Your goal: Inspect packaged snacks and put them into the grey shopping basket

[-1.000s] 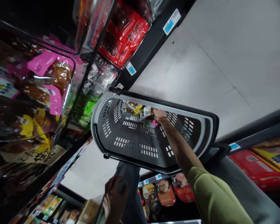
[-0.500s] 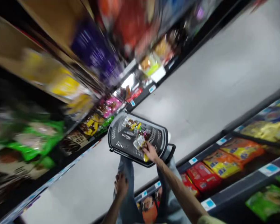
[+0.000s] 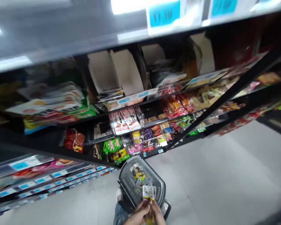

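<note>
In the head view both my hands are at the bottom, over the near end of a grey shopping basket [image 3: 127,184]. Between them is a snack packet [image 3: 149,192] with a white top and a brown and yellow lower part. The fingers of my left hand [image 3: 140,211] are closed on its left side. My right hand [image 3: 157,212] grips its right side. Several small snack packets [image 3: 138,172] in yellow, brown and green lie inside the basket, which stands on the floor. The lower end of the held packet is partly hidden by my hands.
Shelves of packaged snacks run across the view, with white packets [image 3: 125,120] and a green packet [image 3: 112,144] near the basket. A large shelf edge [image 3: 72,37] with price tags crosses the top. Pale floor [image 3: 213,175] stretches to the right.
My left hand has come from beside my leg to the packet. The packet is now higher, held in both hands. My view has turned and lifted towards the shelves.
</note>
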`<state>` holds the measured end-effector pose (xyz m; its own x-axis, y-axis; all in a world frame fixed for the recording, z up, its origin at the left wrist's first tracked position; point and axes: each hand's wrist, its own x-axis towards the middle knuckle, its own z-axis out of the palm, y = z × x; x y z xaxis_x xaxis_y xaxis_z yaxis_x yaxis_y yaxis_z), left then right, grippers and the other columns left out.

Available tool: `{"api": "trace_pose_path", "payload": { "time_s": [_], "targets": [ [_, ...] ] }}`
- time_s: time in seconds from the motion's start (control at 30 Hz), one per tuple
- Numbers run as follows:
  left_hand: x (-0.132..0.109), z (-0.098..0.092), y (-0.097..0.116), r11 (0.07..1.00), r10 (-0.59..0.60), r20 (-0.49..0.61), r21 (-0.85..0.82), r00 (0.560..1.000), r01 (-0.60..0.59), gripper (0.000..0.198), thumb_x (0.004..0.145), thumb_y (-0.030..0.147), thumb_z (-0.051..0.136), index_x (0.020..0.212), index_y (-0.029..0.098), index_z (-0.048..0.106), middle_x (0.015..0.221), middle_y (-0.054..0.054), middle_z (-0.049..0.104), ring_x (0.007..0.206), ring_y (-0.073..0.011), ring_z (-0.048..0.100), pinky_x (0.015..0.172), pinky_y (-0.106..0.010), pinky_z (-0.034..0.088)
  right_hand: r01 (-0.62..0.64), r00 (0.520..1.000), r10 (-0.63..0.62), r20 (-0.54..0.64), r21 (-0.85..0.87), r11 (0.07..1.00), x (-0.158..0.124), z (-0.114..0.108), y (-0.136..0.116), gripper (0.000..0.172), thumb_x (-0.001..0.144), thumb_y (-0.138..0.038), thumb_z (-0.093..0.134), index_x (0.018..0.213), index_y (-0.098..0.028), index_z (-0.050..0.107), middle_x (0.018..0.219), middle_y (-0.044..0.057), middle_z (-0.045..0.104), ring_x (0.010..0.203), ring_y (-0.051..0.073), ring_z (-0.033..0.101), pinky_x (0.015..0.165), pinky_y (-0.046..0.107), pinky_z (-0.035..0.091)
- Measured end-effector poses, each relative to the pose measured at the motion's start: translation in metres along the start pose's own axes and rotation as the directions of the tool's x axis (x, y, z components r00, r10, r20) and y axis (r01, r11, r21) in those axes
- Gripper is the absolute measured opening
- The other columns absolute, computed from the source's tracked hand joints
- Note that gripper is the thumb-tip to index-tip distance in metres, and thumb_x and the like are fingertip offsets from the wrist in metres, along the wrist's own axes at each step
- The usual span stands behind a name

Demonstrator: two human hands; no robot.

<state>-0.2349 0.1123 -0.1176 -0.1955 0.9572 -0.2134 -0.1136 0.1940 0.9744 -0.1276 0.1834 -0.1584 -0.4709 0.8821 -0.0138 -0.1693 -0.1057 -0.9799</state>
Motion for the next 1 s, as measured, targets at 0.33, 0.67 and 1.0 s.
{"api": "trace_pose_path", "payload": {
  "time_s": [0.33, 0.67, 1.0],
  "targets": [
    [-0.055, -0.014, 0.103, 0.925, 0.312, -0.208, 0.288, 0.927, -0.247, 0.051, 0.067, 0.056, 0.07, 0.105, 0.021, 0.07, 0.125, -0.014, 0.069, 0.124, -0.0299, 0.062, 0.11, -0.039, 0.047, 0.179, 0.943, -0.197, -0.268, -0.093, 0.98, -0.047, 0.053, -0.082, 0.049, 0.08, -0.066, 0.043, 0.095, -0.03, 0.072, 0.106, 0.008, 0.074, 0.12, 0.036, 0.063, 0.106, 0.05, 0.048],
    [-0.097, -0.038, 0.112, 0.877, 0.469, -0.112, 0.178, 0.876, -0.446, 0.064, 0.073, 0.062, 0.075, 0.11, 0.011, 0.068, 0.108, -0.017, 0.074, 0.099, -0.0282, 0.071, 0.087, -0.037, 0.058, 0.299, 0.946, -0.274, -0.175, 0.132, 0.945, -0.073, 0.072, -0.124, 0.041, 0.054, -0.045, 0.089, 0.077, -0.021, 0.065, 0.083, 0.005, 0.073, 0.083, 0.026, 0.07, 0.08, 0.039, 0.057],
    [-0.107, -0.046, 0.123, 0.824, 0.559, -0.192, 0.234, 0.806, -0.516, 0.054, 0.082, 0.063, 0.065, 0.1, 0.013, 0.075, 0.102, -0.011, 0.076, 0.092, -0.0249, 0.069, 0.084, -0.034, 0.054, 0.287, 0.937, -0.203, -0.284, 0.297, 0.911, -0.098, 0.091, -0.148, 0.04, 0.052, -0.03, 0.093, 0.081, -0.019, 0.067, 0.083, 0.003, 0.074, 0.081, 0.022, 0.071, 0.078, 0.033, 0.057]
  ]
}}
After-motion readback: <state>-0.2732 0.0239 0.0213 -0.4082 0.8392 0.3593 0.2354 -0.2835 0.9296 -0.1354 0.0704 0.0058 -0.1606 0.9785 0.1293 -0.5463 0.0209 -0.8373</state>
